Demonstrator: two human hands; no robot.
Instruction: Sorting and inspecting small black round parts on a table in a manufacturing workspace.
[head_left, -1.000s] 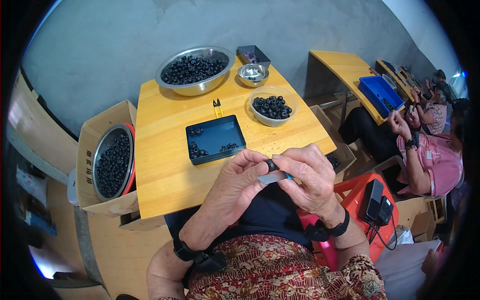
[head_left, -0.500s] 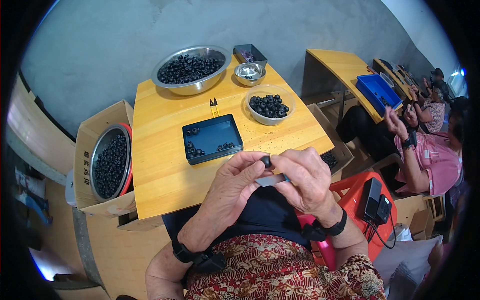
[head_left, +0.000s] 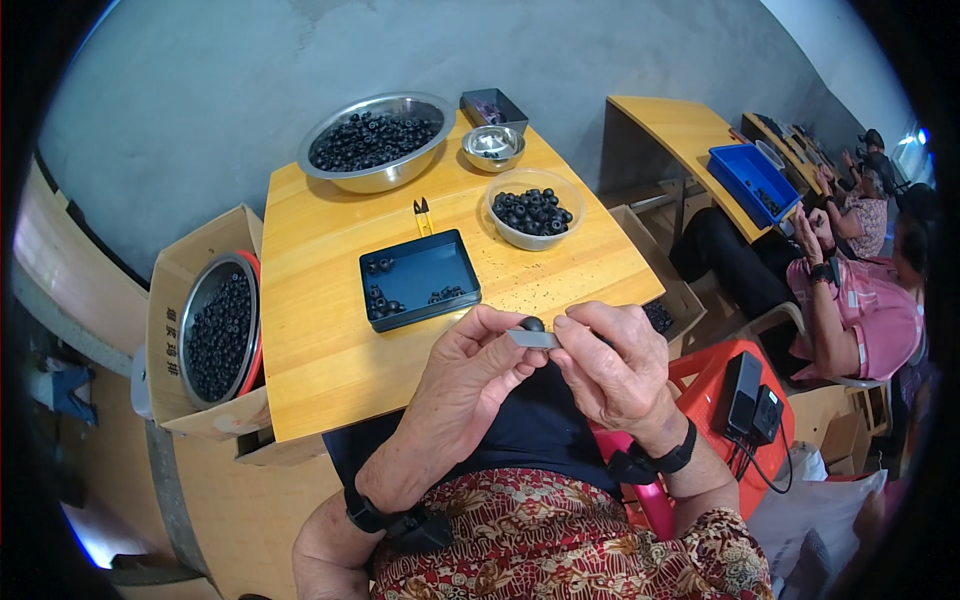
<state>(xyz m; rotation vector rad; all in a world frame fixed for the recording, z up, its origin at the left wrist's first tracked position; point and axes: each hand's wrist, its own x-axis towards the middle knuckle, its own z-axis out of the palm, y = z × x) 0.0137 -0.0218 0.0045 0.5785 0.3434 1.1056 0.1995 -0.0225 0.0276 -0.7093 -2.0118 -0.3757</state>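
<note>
Both my hands meet just past the table's near edge. My left hand pinches a round black bead between thumb and fingers. In my right hand, the thumb and fingers grip a flat grey strip that looks like a thin blade or abrasive piece. The strip lies across the near side of the bead, covering its lower part; whether they touch I cannot tell. Beyond my hands sits a dark blue tray with several black beads in small groups. Yellow-handled thread snips lie behind it.
A large steel bowl and a clear plastic tub hold black beads; a small steel bowl and grey box stand behind. Left, a carton holds a bead-filled basin. Right are a red stool and people at other tables.
The grey strip has swung from a tilt below the bead to nearly level across its near side. My right fingers have shifted slightly. The nearest co-worker's hands have come together.
</note>
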